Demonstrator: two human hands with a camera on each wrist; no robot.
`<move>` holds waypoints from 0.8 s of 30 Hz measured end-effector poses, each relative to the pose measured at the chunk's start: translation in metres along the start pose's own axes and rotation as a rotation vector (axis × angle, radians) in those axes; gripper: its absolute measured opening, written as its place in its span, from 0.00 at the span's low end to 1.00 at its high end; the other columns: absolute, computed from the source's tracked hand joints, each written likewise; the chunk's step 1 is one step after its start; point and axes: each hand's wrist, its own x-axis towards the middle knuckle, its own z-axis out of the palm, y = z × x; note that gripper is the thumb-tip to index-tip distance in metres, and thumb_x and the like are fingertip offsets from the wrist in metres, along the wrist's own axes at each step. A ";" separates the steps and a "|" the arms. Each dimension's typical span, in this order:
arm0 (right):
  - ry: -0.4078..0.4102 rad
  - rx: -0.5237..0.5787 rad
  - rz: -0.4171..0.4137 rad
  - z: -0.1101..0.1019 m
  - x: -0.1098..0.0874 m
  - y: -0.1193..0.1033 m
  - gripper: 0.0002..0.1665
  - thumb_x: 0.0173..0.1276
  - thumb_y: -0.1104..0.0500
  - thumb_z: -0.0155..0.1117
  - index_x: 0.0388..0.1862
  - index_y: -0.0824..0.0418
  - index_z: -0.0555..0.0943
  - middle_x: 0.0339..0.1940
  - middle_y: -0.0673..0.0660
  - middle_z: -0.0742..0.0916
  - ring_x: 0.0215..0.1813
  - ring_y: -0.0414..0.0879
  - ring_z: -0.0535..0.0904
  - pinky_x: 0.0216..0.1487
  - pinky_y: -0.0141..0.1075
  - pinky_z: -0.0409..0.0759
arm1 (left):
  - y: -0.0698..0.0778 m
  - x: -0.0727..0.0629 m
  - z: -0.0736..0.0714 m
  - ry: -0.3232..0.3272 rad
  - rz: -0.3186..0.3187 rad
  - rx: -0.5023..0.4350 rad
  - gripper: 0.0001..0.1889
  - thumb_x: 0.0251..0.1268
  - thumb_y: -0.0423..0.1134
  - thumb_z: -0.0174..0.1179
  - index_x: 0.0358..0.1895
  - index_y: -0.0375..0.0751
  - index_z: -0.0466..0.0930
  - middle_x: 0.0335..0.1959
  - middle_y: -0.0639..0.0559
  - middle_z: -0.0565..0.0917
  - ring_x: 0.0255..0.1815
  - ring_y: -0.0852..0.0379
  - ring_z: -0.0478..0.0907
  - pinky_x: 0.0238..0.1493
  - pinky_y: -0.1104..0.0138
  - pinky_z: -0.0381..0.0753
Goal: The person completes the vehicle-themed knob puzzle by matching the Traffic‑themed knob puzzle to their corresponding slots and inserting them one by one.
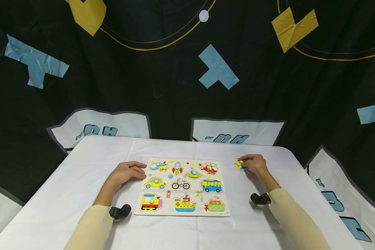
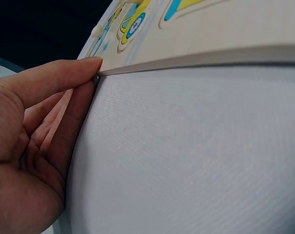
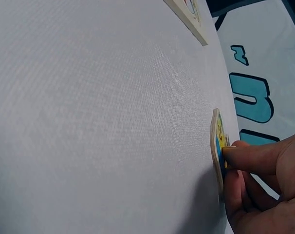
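My right hand (image 1: pixel 254 164) pinches a yellow, blue and red wooden puzzle piece (image 1: pixel 238 165) between thumb and fingers, right of the board. In the right wrist view the piece (image 3: pixel 219 141) appears edge-on, close over the cloth, its face partly covered by the fingertips. A wooden puzzle board (image 1: pixel 170 160) with vehicle pictures lies flat in front of me. Beside its left edge rests my left hand (image 1: pixel 126 173), thumb and fingers extended. The left wrist view shows the thumb tip (image 2: pixel 95 64) right at the board's edge.
A white cloth (image 1: pixel 162 236) covers the table. Knobs stand on several board pieces, such as the car (image 1: pixel 155 182) and bus (image 1: pixel 211 186); the boat (image 1: pixel 185 205) and submarine (image 1: pixel 215 205) pictures show none. Behind the table hangs a black curtain (image 1: pixel 175 69).
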 end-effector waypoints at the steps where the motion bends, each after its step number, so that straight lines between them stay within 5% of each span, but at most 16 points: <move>1: 0.001 0.000 0.003 0.000 0.000 0.000 0.16 0.65 0.62 0.67 0.52 0.61 0.88 0.57 0.64 0.86 0.51 0.52 0.78 0.39 0.32 0.73 | 0.000 0.000 0.000 0.000 0.001 -0.001 0.27 0.54 0.38 0.73 0.60 0.41 0.83 0.37 0.51 0.91 0.48 0.52 0.84 0.65 0.46 0.69; 24: -0.042 -0.105 -0.120 -0.007 -0.021 -0.017 0.17 0.65 0.56 0.70 0.50 0.61 0.88 0.58 0.66 0.86 0.56 0.58 0.79 0.56 0.49 0.78 | 0.002 -0.002 0.000 0.006 -0.010 -0.008 0.26 0.54 0.37 0.73 0.59 0.40 0.83 0.36 0.51 0.91 0.45 0.54 0.85 0.64 0.46 0.71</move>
